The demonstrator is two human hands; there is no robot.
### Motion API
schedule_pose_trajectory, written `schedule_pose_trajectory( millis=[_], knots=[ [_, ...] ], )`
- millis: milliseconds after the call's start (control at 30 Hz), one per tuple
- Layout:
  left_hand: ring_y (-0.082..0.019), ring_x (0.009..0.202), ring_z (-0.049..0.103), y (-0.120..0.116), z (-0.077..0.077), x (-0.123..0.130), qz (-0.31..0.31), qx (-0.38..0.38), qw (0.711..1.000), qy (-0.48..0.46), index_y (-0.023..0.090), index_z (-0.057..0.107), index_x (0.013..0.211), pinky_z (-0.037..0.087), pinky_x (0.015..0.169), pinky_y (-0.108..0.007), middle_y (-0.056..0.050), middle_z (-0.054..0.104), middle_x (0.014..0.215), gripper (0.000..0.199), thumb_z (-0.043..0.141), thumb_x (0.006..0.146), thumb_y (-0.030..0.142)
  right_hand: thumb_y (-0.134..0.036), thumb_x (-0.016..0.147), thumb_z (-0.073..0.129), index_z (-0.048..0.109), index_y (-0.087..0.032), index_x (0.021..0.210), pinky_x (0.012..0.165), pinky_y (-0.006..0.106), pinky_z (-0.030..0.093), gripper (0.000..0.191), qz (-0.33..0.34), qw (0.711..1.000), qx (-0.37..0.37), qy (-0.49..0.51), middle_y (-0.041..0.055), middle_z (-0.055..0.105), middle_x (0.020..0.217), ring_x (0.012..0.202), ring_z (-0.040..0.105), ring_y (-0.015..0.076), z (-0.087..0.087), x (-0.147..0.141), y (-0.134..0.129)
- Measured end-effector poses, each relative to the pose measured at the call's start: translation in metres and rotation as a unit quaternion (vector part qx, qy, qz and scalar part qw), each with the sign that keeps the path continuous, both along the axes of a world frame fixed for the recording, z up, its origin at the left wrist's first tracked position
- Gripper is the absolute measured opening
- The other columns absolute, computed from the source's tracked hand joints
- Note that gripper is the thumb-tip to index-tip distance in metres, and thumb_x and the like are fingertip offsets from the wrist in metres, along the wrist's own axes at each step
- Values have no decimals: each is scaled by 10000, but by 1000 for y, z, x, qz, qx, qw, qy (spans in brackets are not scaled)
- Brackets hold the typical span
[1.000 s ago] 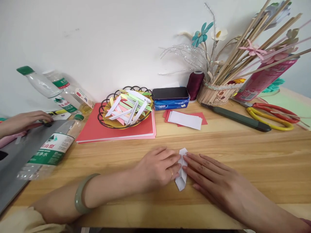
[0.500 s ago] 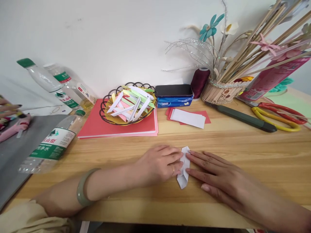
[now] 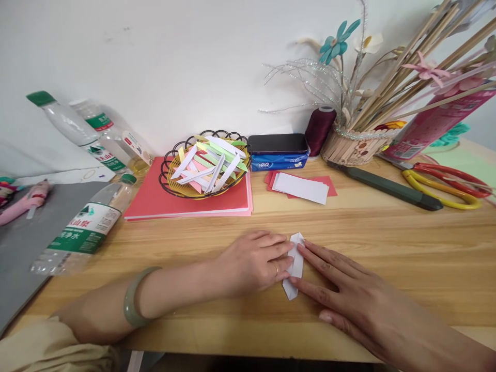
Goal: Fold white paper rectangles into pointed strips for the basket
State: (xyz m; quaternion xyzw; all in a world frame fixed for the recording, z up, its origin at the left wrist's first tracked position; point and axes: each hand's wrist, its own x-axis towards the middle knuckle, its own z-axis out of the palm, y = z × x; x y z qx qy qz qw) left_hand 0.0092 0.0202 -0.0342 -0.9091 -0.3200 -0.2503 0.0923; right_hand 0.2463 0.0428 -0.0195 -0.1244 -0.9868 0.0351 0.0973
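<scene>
While my left hand (image 3: 258,262) rests with its fingers loosely bent on the folded white paper strip (image 3: 297,264), my right hand (image 3: 358,294) is spread open, palm down, its fingertips touching the strip's right side. The strip lies on the wooden table (image 3: 194,330) between my two hands, its far end and near end both showing past my fingers. I can't make out my left thumb. I have a ring on that hand and a pale green bangle (image 3: 134,299) around the wrist. Beyond my left forearm, a woven basket (image 3: 173,187) filled with folded paper strips in white, green, pink and yellow sits on a stack of red paper (image 3: 142,200). To its right I see a smartphone (image 3: 277,143) on top of a blue packet (image 3: 278,162), and in front of that, white paper slips (image 3: 301,188) partly covering red slips (image 3: 332,187). A spool of dark purple thread (image 3: 320,130) stands beside the holder of sticks and flowers (image 3: 351,148), with a green-handled tool (image 3: 391,188) and red-and-yellow-handled scissors (image 3: 407,179) nearby.
</scene>
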Motion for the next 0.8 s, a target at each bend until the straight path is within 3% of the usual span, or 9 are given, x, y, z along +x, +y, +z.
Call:
schedule_pose_trajectory(
  millis=[200,567,800],
  knots=[
    [-173,1019,623,0,0,-2,-8,-9,1000,-9,158,678,947,519,868,-286,4,679,1081,288,438,946,316,-349,892,491,372,-264,1382,949,511,413,511,10,1000,16,-15,151,324,1444,1327,250,301,-2,5,2],
    [-177,1062,606,1,-4,-3,-16,-25,1000,7,125,679,943,500,914,-268,-51,678,1078,304,434,947,305,-365,888,502,351,-284,1389,1039,508,298,529,20,999,-34,-36,81,288,1469,1345,214,264,0,6,6],
    [-197,1142,554,-1,-1,-7,-29,-63,997,25,257,675,1006,492,913,-297,-29,627,1178,231,454,942,272,-526,810,556,341,-282,1393,1052,523,247,668,26,994,-108,-24,77,238,1487,1354,167,283,0,9,8]
  ],
)
